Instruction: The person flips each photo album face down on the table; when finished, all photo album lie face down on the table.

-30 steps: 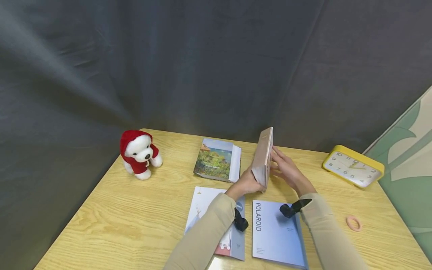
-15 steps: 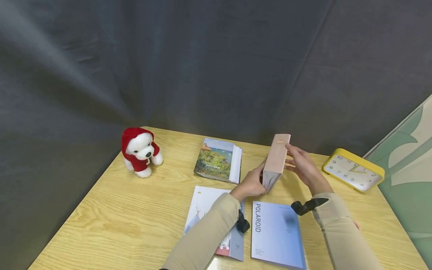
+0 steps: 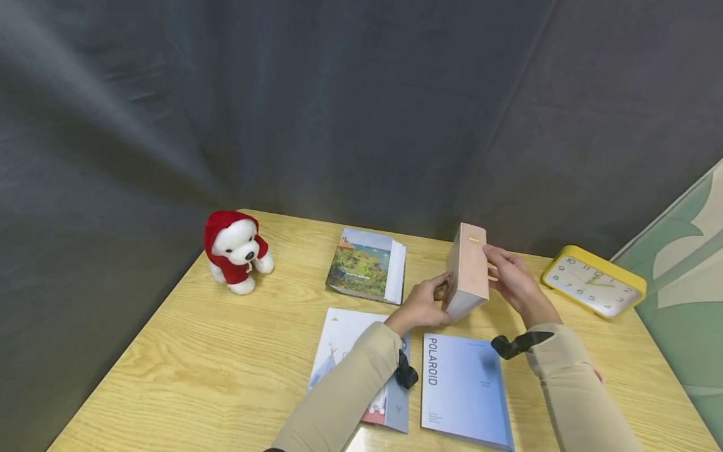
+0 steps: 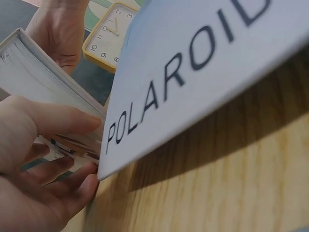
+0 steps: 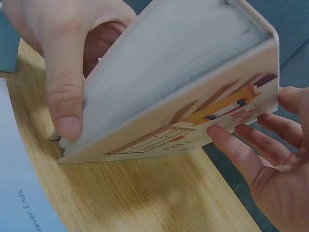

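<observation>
A thick pink photo album [image 3: 472, 267] is held on its edge above the far half of the table, its spine towards the head camera. My left hand [image 3: 420, 305] grips its near lower corner; in the right wrist view the thumb lies across the page edges. My right hand [image 3: 516, 285] is at the far right side of the album. In the right wrist view its extended fingers [image 5: 239, 150] touch the illustrated cover, and the thumb is against the spine edge. The blue-white POLAROID book [image 3: 464, 389] lies just below the hands.
Left of the album lies a second photo album [image 3: 361, 267] with a landscape cover. An illustrated booklet [image 3: 339, 339] lies partly under the left sleeve. A yellow clock [image 3: 593, 280] is at the right, a white plush dog [image 3: 237, 251] in red at the far left. A dark curtain [image 3: 361, 113] hangs behind the table.
The pink album has moved right and turned, so its spine now faces the head camera. The left hand kept its grip; the right hand moved right with the album.
</observation>
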Tool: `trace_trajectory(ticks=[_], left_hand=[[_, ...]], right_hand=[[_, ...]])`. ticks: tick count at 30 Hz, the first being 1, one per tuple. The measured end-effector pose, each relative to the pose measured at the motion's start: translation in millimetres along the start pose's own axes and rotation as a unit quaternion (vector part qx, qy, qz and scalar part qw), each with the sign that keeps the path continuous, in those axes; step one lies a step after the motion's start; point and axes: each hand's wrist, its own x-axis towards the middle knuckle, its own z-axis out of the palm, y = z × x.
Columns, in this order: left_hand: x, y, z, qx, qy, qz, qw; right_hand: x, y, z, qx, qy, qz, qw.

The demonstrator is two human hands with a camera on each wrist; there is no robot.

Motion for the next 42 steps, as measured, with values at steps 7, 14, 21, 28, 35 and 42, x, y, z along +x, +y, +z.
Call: trace_trajectory(ticks=[7, 14, 21, 28, 35, 42], left_hand=[[-1.6, -0.3, 1.5, 0.011, 0.032, -0.007, 0.9994], [-4.6, -2.9, 5.8, 0.067, 0.066, -0.002, 0.9956], [-5.0, -1.4, 8.7, 0.217, 0.084, -0.013, 0.9725], [-1.8, 10.2, -13.6, 0.193, 0.035, -0.02, 0.9803], [-14.8, 4.3, -107.6, 0.032, 0.102, -0.027, 0.9939], [-46.4, -34.5, -189.7, -0.065, 0.204, -0.09, 0.9727]], right_hand=[[0, 7, -10, 0.043, 0.053, -0.015, 0.998], [2, 25, -15, -0.149, 0.222, -0.001, 0.964], [-1, 34, -15, -0.407, 0.177, 0.093, 0.892], [-4, 16, 0, -0.472, 0.096, 0.087, 0.872], [17, -8, 56, -0.493, 0.059, -0.017, 0.868], [46, -12, 108, -0.49, -0.034, -0.055, 0.869]])
